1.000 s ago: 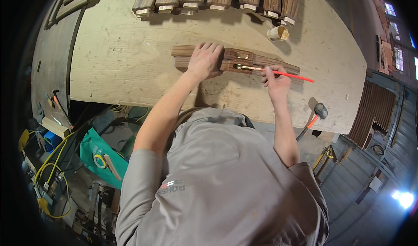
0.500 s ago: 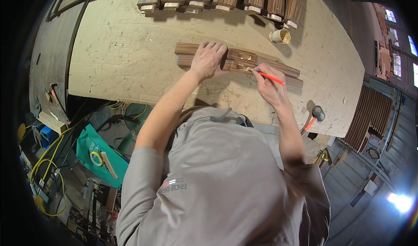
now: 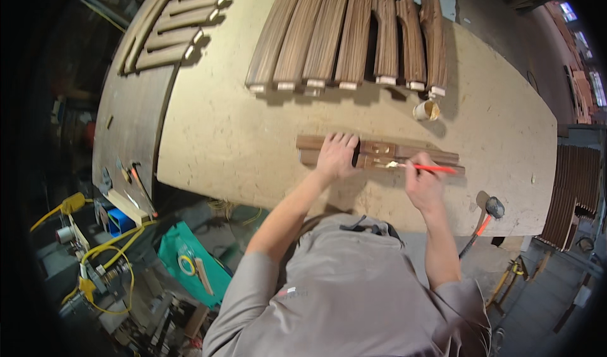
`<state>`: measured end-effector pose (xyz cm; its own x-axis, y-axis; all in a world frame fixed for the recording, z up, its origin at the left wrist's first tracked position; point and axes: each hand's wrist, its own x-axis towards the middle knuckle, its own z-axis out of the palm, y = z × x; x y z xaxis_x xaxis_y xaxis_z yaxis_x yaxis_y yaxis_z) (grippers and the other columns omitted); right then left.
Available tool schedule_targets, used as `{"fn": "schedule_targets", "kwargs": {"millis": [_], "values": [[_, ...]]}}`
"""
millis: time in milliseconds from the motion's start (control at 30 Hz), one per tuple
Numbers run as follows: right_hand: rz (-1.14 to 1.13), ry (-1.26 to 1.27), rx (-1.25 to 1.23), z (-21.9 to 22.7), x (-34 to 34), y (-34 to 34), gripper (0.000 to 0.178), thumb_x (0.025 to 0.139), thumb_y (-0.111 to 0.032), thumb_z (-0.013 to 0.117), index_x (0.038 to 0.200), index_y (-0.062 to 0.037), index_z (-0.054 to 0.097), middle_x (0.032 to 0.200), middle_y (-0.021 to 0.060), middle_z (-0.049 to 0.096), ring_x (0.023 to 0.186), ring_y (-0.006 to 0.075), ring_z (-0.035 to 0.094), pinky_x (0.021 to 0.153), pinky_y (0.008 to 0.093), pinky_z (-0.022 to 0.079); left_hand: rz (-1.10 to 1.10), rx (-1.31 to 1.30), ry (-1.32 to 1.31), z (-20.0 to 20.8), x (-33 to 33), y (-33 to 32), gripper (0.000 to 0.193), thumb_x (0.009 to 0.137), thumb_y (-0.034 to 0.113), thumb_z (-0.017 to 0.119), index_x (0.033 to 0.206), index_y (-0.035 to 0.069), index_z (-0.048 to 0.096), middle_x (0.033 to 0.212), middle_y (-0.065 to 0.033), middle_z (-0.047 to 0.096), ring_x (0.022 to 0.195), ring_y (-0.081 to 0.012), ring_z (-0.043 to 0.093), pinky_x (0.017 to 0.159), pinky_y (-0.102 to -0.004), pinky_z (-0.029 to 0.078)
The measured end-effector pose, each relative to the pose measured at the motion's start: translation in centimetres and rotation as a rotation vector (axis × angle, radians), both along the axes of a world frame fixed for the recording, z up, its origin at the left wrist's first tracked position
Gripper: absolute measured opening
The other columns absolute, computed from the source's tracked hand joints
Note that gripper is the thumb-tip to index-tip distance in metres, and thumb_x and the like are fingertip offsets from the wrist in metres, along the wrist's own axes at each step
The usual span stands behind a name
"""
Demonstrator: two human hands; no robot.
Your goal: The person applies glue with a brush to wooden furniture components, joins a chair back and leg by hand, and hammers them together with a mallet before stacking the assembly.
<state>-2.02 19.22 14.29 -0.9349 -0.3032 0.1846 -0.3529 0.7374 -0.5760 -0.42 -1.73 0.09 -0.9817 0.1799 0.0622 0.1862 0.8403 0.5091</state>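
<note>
Two dark brown wooden rails [image 3: 439, 156] lie side by side on the pale board, with mortise slots cut in their thicker middle parts. My left hand [image 3: 336, 157] is closed over them just left of the slots, its fingers bent over the far edge. My right hand [image 3: 425, 183] grips a thin red-handled brush [image 3: 437, 168], held nearly level. Pale paste covers the brush tip, which is at the right end of the nearer slot. Whether the tip touches the wood I cannot tell. Pale residue shows around both slots.
A small cup [image 3: 426, 110] with yellowish paste lies beyond the rails. Farther off are several brown slats [image 3: 322, 34] with pale tenon ends. A black-headed mallet [image 3: 494, 208] rests near the right edge. A slatted frame [image 3: 180, 25] lies far left; a hammer [image 3: 140, 183] is below it.
My view has tilted, so the bench sits lower in the picture and more of the far slats shows. The brush handle has turned more level. My left hand keeps its place on the rails.
</note>
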Motion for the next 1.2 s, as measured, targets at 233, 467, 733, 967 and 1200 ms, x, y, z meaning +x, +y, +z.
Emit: {"fn": "schedule_targets", "kwargs": {"millis": [233,467,733,967,1200], "values": [[-0.370,-0.283,-0.855,2.7,-1.4,5.6,0.012,0.089,-0.011,0.057,0.081,-0.0036,0.054,0.067,0.0049,0.057,0.053,0.0092,0.050,0.049,0.0224,0.041,-0.037,-0.036,-0.086,0.9,-0.5,1.1,0.086,0.059,0.048,0.077,0.122,0.000,0.047,0.119,-0.0158,0.054,0.115,-0.0323,0.047,0.104,-0.0454,0.030],[-0.517,-0.288,-1.065,0.6,-1.5,6.9,0.012,0.089,-0.011,0.056,0.081,-0.0037,0.053,0.066,0.0059,0.054,0.052,0.0114,0.047,0.047,0.0233,0.039,0.139,0.288,0.165,3.1,-2.3,-4.9,0.071,0.072,0.042,0.072,0.126,0.002,0.047,0.121,-0.0202,0.052,0.114,-0.0349,0.049,0.098,-0.0467,0.039],[-0.590,-0.310,-1.054,1.3,-1.6,6.4,0.010,0.091,-0.013,0.057,0.085,-0.0056,0.052,0.069,0.0038,0.053,0.054,0.0108,0.045,0.049,0.0240,0.037,0.845,0.110,-0.258,0.4,-12.1,-25.8,0.080,0.066,0.036,0.080,0.126,-0.002,0.043,0.110,-0.0237,0.058,0.104,-0.0294,0.057,0.086,-0.0428,0.049],[-0.633,-0.250,-1.087,1.1,-0.9,6.3,0.010,0.090,-0.011,0.056,0.083,-0.0041,0.054,0.067,0.0054,0.054,0.052,0.0115,0.047,0.048,0.0245,0.040,0.609,0.254,-0.438,0.0,-15.6,-28.1,0.073,0.064,0.034,0.081,0.120,-0.003,0.053,0.104,-0.0173,0.064,0.093,-0.0240,0.064,0.082,-0.0340,0.051],[-0.593,-0.277,-1.097,1.6,0.3,4.9,0.012,0.091,-0.012,0.055,0.082,-0.0039,0.052,0.067,0.0071,0.055,0.051,0.0127,0.048,0.047,0.0240,0.040,0.702,0.202,-0.612,2.5,-11.5,-29.9,0.056,0.067,0.031,0.082,0.106,-0.004,0.061,0.092,-0.0126,0.067,0.078,-0.0185,0.066,0.069,-0.0298,0.053]]}}
